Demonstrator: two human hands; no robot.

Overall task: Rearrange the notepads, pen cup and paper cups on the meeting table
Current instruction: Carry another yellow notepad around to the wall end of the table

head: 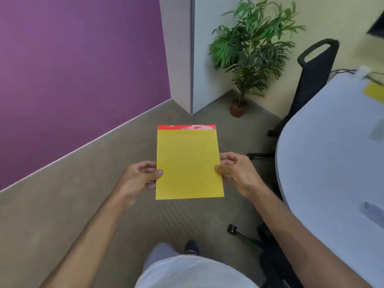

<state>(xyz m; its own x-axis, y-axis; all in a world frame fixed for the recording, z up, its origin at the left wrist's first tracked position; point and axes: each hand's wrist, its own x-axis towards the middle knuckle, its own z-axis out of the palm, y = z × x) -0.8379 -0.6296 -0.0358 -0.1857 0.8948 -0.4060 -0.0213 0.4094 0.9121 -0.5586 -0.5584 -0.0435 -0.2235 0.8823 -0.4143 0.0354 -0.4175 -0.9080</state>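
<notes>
Notepad (188, 163), yellow with a red strip along its far edge, is held flat in the air over the carpet, away from the table, pinched at its two long sides. Nearest the camera, the person's white shirt and one dark shoe (191, 246) show below it. The left hand (139, 176) grips the left edge with the thumb on top and fingers curled beneath; the right hand (235, 169) holds the right edge the same way. Just to the right stands the pale round meeting table (324, 154), with a second yellow notepad (374, 93) lying at its far side. A black office chair (311, 80) stands behind the table's edge. Farther off, a potted plant (249, 48) sits in the corner beside a white pillar (182, 50) and a purple wall (79, 69).
</notes>
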